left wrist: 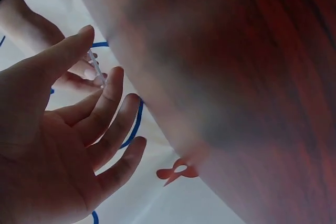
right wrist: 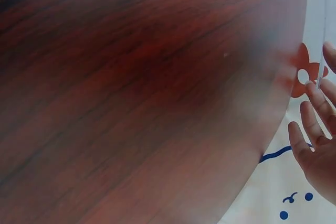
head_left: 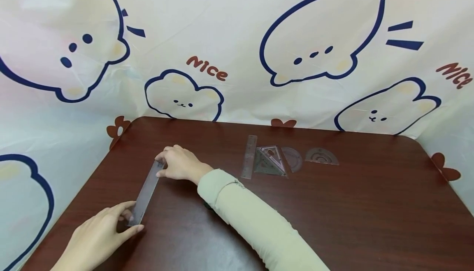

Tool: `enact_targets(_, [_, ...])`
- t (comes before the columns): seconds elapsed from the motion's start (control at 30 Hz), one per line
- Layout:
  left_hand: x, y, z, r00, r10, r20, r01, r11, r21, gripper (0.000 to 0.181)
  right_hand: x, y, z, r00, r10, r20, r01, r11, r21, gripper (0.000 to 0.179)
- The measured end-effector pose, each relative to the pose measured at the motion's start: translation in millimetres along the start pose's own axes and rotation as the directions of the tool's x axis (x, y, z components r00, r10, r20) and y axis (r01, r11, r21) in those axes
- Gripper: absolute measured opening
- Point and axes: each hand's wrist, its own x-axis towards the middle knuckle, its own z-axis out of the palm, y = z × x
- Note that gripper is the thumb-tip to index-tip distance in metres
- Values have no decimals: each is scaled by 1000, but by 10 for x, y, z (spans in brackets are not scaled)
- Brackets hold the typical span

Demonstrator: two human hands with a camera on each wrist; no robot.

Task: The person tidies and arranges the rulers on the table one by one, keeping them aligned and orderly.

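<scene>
A clear straight ruler (head_left: 149, 188) slants across the left part of the dark brown table (head_left: 222, 225), held at both ends. At its near end, my left hand (head_left: 98, 234) pinches it between thumb and fingers. My right hand (head_left: 181, 164) grips the far end with thumb and fingertips. In the left wrist view the ruler (left wrist: 96, 67) shows as a thin strip, nearly edge-on, between the two hands. A thin pale strip of ruler (right wrist: 322, 69) and part of a hand also appear at the right wrist view's right edge. Whether the ruler touches the tabletop, I cannot tell.
Toward the back middle lie another clear ruler (head_left: 249, 157), overlapping set squares (head_left: 272, 162), a round-edged protractor (head_left: 292, 159) and a second protractor (head_left: 322, 156). A white printed curtain (head_left: 237, 36) stands behind the table and along its sides.
</scene>
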Motion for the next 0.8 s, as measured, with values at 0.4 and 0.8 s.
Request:
enact_targets(0.4, [13, -101, 79, 1000, 5, 28, -6, 999, 37, 82, 75, -36, 132, 998, 22, 67, -22, 1000, -9, 42])
enact_targets(0.8, [6, -153, 104, 998, 6, 62, -8, 999, 41, 73, 33, -61, 143, 992, 35, 119, -22, 994, -106, 47])
